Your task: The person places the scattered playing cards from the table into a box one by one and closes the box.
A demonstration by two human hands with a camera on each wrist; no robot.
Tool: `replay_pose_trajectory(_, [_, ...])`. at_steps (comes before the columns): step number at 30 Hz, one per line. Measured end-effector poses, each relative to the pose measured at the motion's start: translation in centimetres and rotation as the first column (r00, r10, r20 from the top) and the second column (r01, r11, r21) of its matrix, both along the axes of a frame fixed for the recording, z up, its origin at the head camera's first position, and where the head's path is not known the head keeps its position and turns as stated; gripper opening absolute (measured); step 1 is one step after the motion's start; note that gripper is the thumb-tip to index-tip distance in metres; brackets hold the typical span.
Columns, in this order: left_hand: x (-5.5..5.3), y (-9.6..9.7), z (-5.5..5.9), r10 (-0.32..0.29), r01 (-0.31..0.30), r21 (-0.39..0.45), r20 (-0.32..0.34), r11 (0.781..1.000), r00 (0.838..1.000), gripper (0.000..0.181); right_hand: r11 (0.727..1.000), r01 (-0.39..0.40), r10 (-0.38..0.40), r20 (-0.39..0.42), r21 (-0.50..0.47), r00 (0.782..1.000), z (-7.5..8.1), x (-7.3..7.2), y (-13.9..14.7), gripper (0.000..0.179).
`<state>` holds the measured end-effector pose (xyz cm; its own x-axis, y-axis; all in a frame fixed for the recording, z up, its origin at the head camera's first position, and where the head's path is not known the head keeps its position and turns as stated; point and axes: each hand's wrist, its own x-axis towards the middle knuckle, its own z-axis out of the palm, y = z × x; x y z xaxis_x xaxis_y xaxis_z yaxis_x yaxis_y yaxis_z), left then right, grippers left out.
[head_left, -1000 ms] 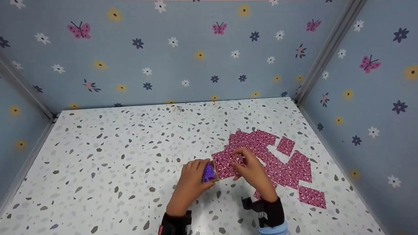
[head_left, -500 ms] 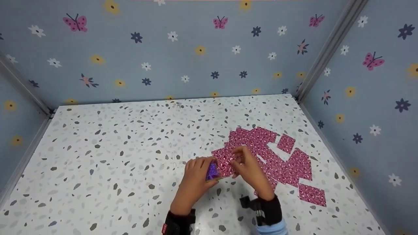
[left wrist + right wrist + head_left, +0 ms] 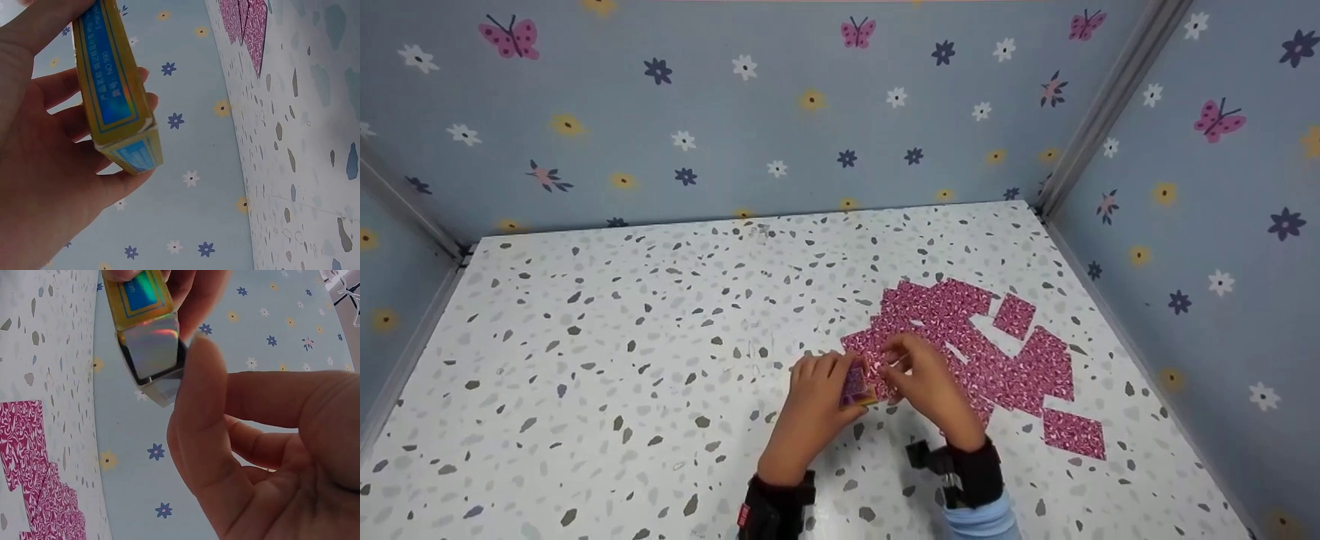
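In the head view my left hand holds a small card box above the table, its purple side turned up. The left wrist view shows the box's yellow-and-blue printed side between the thumb and curled fingers. My right hand is at the box's right end with fingers bent. In the right wrist view a pale shiny end flap stands out from the box, and the right thumb and forefinger meet at its folded edge. Below and right of the hands lie several overlapping magenta-and-white patterned cards.
A single card lies apart at the near right, and another at the far right of the spread. The speckled white table is bounded by blue flowered panels at the back and sides.
The box has shifted slightly right and tilted, so its purple side looks duller with a yellow edge showing. My right fingers have drawn closer to the box. The cards lie as before.
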<state>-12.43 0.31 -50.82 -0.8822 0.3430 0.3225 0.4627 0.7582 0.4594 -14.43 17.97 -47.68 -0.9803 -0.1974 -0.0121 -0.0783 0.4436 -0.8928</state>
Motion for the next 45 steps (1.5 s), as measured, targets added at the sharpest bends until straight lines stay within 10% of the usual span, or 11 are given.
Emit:
replay_pose_trajectory(11, [-0.2, -0.1, -0.2, 0.006, -0.006, 0.020, -0.014, 1.000, 1.000, 0.066, 0.966, -0.095, 0.128, -0.126, 0.241, 0.984, 0.5, 0.2, 0.3, 0.026])
replay_pose_trajectory(24, [-0.4, 0.0, 0.0, -0.005, 0.004, 0.028, 0.026, 1.000, 1.000, 0.070, 0.930, -0.211, 0.233, -0.039, 0.301, 0.972, 1.4, 1.1, 2.0, 0.042])
replay_pose_trajectory(34, [-0.4, -0.2, -0.1, -0.006, 0.002, 0.059, 0.057, 0.998, 0.998, 0.068, 0.955, -0.104, 0.122, -0.049, 0.276, 0.991, 2.2, 2.5, 6.3, 0.037])
replay_pose_trajectory(45, [-0.2, -0.3, 0.1, -0.016, 0.013, 0.078, 0.044, 0.997, 0.999, 0.070, 0.890, 0.002, -0.034, 0.061, 0.456, 0.998, -0.3, 3.9, 10.3, 0.038])
